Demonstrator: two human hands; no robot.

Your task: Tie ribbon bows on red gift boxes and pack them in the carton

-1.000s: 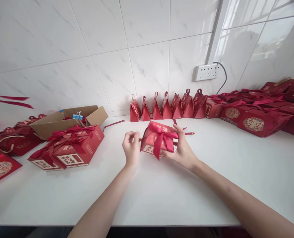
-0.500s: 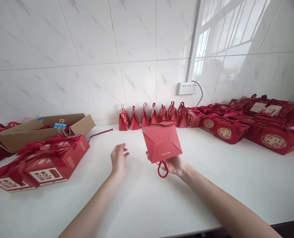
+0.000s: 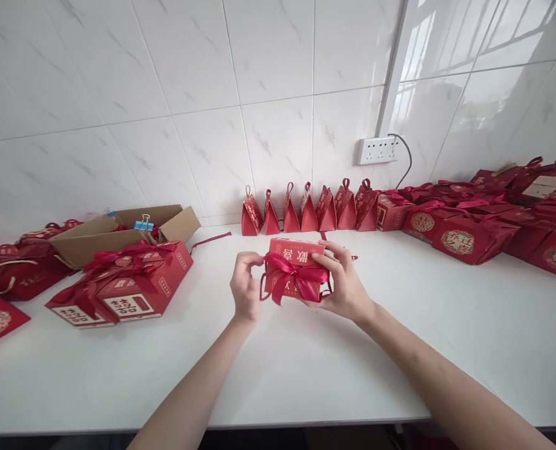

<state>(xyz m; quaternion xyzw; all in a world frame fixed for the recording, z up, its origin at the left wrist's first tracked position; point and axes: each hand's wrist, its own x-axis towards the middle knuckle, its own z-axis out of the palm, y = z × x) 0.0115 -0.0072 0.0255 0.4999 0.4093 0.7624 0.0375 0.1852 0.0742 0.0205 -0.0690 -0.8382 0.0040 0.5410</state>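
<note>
Fingers of the right hand (image 3: pixel 349 289) hold the red box (image 3: pixel 297 248) over the worktop (image 3: pixel 306 375); the left hand (image 3: pixel 247 290) curls by its cord (image 3: pixel 262 286), pinching or not, I can't tell. Light side pressure, off the bow (image 3: pixel 295 271), best avoids creases.

The small gift box (image 3: pixel 278 249) was red, with pale gold writing on its top. Its bow (image 3: pixel 295 273) was shiny dark pink-red, and its cord (image 3: pixel 262 287) was dark red. The table (image 3: pixel 278 381) was plain white. The wall tiles (image 3: pixel 188 56) were white too, with thin grey streaks. The pointy boxes (image 3: pixel 308 215) had plain red fronts, and some had darker red sides with pale patterns. The big gift boxes (image 3: pixel 142 281) on the left were red, with white patches and dark red writing. The boxes (image 3: pixel 475 237) on the right were red, with round cream and gold pictures. The cardboard box (image 3: pixel 90 244) was brown, and the binder clip (image 3: pixel 143 225) was bright blue. The power socket (image 3: pixel 378 151) was white, and its wire (image 3: pixel 410 159) was dark.
</note>
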